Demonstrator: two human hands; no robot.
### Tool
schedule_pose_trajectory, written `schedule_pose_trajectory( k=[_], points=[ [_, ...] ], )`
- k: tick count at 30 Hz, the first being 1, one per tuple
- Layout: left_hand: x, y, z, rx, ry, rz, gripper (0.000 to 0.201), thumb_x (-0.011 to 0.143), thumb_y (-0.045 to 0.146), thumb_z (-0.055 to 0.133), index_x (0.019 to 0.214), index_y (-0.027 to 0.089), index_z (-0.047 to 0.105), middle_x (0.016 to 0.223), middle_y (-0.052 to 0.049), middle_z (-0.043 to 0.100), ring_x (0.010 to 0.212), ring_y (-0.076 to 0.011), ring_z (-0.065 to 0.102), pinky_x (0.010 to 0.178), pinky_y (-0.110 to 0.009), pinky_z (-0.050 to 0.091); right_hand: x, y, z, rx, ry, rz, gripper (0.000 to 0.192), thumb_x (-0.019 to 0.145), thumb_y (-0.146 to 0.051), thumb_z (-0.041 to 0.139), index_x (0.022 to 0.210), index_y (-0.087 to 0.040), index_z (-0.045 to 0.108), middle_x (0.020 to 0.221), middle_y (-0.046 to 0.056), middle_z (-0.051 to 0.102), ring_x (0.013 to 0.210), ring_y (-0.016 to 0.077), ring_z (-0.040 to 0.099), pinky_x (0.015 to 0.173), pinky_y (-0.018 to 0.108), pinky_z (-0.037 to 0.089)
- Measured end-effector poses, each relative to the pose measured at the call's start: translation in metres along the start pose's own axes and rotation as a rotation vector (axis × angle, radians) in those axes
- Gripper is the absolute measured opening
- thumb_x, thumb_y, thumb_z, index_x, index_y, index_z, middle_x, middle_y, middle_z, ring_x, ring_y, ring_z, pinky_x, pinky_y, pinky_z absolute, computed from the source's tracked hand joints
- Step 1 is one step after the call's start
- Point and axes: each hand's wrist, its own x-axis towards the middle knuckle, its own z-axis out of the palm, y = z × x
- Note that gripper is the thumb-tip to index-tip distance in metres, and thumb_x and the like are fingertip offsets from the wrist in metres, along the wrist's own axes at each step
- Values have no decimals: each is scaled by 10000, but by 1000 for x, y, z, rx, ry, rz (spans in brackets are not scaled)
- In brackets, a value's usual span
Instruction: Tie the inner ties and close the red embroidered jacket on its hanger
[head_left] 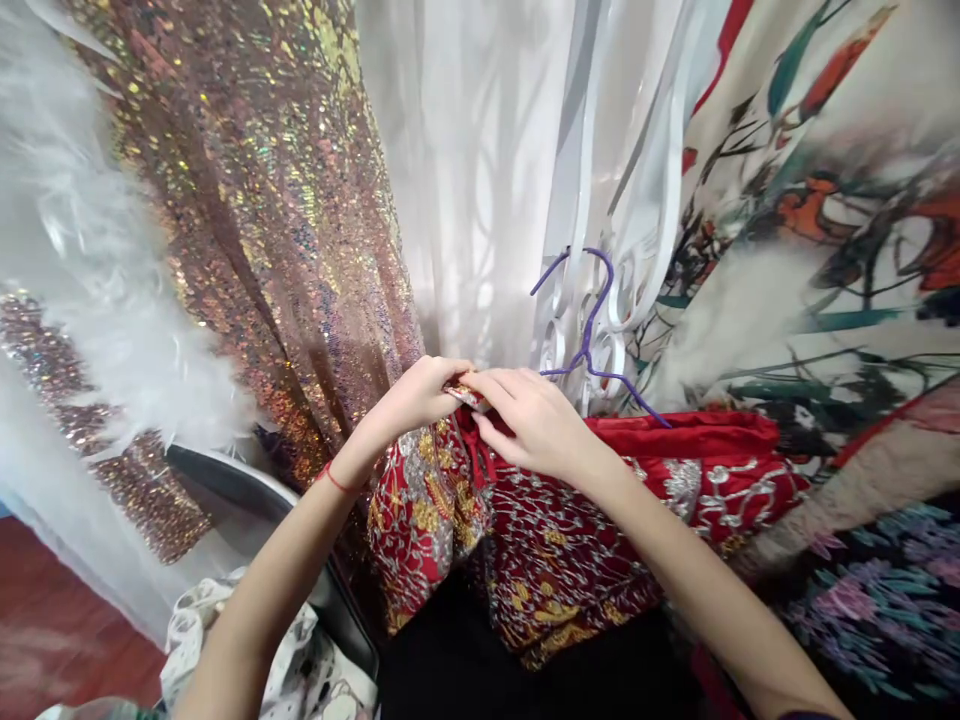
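Observation:
A red garment (570, 540) embroidered in gold and silver hangs on a purple hanger (592, 330) in the middle of the view. My left hand (420, 395) and my right hand (529, 415) meet at the garment's top edge, both pinching the patterned fabric near its neckline. A thin red string circles my left wrist. The hanger's hook rises just above and to the right of my right hand. The garment's lower part drops into shadow.
A sequined rose-gold dress (255, 230) hangs to the left beside white feathery fabric (112, 290). White sheer fabric (480, 170) hangs behind. A floral printed cloth (832, 230) fills the right. A dark chair edge (247, 490) and wooden floor (52, 620) lie lower left.

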Motion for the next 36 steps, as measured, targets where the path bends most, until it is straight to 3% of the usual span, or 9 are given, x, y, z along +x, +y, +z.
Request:
schedule_pose_trajectory(
  k=[3, 6, 9, 13, 15, 18, 23, 28, 36],
  points=[
    [-5, 1, -2, -13, -12, -11, 223, 732, 151, 465, 778, 124, 682, 716, -29, 684, 660, -129, 558, 648, -246, 412, -38, 1, -15, -67, 412, -28, 282, 882, -120, 538, 1137, -188, 637, 1122, 118, 728, 1105, 263, 668, 930, 422, 545],
    [0, -2, 2, -28, 9, -40, 300, 706, 135, 462, 836, 127, 732, 773, -50, 736, 726, -153, 634, 682, -245, 437, -64, 9, -41, -158, 568, 311, 197, 881, -137, 548, 1008, -218, 675, 960, 87, 742, 949, 252, 703, 863, 399, 552],
    [15, 1, 9, -31, 102, -52, 374, 672, 122, 450, 883, 131, 759, 830, -61, 764, 759, -163, 664, 707, -250, 446, -76, 27, -67, -5, 290, 668, 204, 927, -238, 506, 953, -204, 705, 794, 57, 742, 728, 219, 702, 711, 332, 532],
    [36, 15, 10, -62, 280, -96, 344, 670, 160, 473, 845, 101, 763, 737, -50, 729, 653, -132, 595, 635, -241, 422, -78, 54, -88, 314, -86, 773, 280, 909, -400, 552, 923, -195, 742, 689, 22, 727, 620, 178, 658, 628, 282, 477],
    [43, 22, 9, -103, 219, -108, 301, 683, 208, 506, 805, 95, 757, 669, -29, 684, 595, -112, 533, 587, -238, 401, -77, 62, -94, 380, -133, 790, 306, 878, -458, 592, 838, -192, 736, 662, 17, 708, 598, 159, 624, 598, 271, 441],
    [48, 27, 6, -183, -56, -103, 257, 696, 264, 533, 748, 131, 747, 593, 4, 626, 544, -100, 472, 531, -241, 378, -73, 67, -96, 486, -190, 790, 370, 844, -517, 630, 700, -184, 705, 649, 22, 689, 589, 142, 589, 584, 270, 423],
    [51, 31, 3, -465, -297, -86, 177, 697, 269, 568, 700, 174, 716, 696, -29, 709, 632, -133, 594, 646, -278, 511, -64, 75, -87, 684, -423, 737, 406, 799, -569, 688, 738, -173, 758, 641, 28, 707, 583, 151, 610, 611, 285, 480],
    [52, 52, 4, -659, -230, -113, 166, 749, 255, 577, 759, 171, 720, 762, -52, 736, 758, -166, 675, 761, -313, 569, -60, 76, -86, 808, -485, 751, 394, 761, -537, 744, 944, -188, 762, 607, -11, 678, 546, 145, 613, 577, 276, 497],
    [53, 59, 11, -721, -169, -190, 190, 786, 238, 543, 794, 159, 715, 754, -51, 717, 770, -171, 673, 791, -327, 570, -57, 85, -89, 859, -590, 708, 361, 761, -537, 731, 801, -179, 713, 590, -27, 629, 559, 115, 568, 581, 259, 442]
  ],
)
